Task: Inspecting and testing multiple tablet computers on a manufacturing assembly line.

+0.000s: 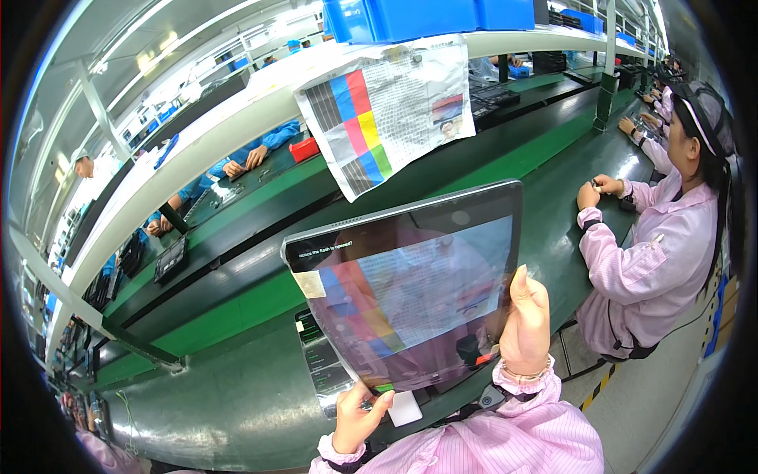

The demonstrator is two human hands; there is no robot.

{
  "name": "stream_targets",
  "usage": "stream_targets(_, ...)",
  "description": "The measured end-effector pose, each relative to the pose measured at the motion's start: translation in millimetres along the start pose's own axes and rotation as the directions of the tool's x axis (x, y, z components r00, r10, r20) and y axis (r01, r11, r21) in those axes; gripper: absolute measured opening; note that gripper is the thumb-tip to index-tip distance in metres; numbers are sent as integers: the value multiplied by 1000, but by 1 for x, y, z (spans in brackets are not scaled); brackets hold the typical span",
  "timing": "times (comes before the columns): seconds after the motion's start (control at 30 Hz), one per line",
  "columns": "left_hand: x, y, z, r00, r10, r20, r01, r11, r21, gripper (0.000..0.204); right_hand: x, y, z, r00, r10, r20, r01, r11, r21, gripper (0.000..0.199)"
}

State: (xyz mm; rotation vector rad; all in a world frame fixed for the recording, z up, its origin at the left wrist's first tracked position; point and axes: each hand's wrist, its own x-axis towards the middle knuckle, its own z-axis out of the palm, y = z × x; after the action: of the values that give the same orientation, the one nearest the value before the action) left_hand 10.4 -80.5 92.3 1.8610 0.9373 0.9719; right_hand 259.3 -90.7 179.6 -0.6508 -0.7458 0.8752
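Holds a tablet point(418, 308) tilted above the dark green bench point(213, 407), near a hanging printed sheet point(395, 103) with colour blocks, gripping its lower left corner with the left hand point(359, 416) and its right edge with the right hand point(525, 325), with fingers mostly hidden behind it.

The person's left hand point(359, 419) grips a tablet point(410, 292) at its lower-left corner; the right hand point(527, 328) holds its right edge. Beneath, a dark device point(317, 359) lies toward the near edge of the green bench point(213, 407). A colour-blocked sheet point(387, 110) hangs from the edge of a white shelf point(257, 103) carrying blue bins point(410, 20).
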Motion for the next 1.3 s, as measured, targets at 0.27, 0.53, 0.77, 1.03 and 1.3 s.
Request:
stream_targets(0.27, 9, 10, -7, 999, 34, 9, -34, 994, 100, 54, 2, 12, 0, 998, 61, 34, -60, 998, -31, 48)
stream_targets(0.53, 43, 14, -13, 985, -37, -168, 14, 991, -136, 36, -17, 44, -13, 966, 255, -49, -258, 962, -86, 33)
stream_targets(0.77, 49, 7, -11, 976, -167, -137, 164, 986, -34, 29, -21, 60, -29, 947, 312, -79, -318, 943, -92, 29)
stream_targets(1.03, 18, -15, -17, 941, -323, -104, 314, 944, -97, 27, 13, 91, -89, 906, 419, -58, -423, 901, -95, 34)
stream_targets(1.3, 22, -24, 44, 1000, 5, 15, -14, 749, 662, 53, 46, 147, -124, 784, 611, -105, -620, 769, -156, 37)
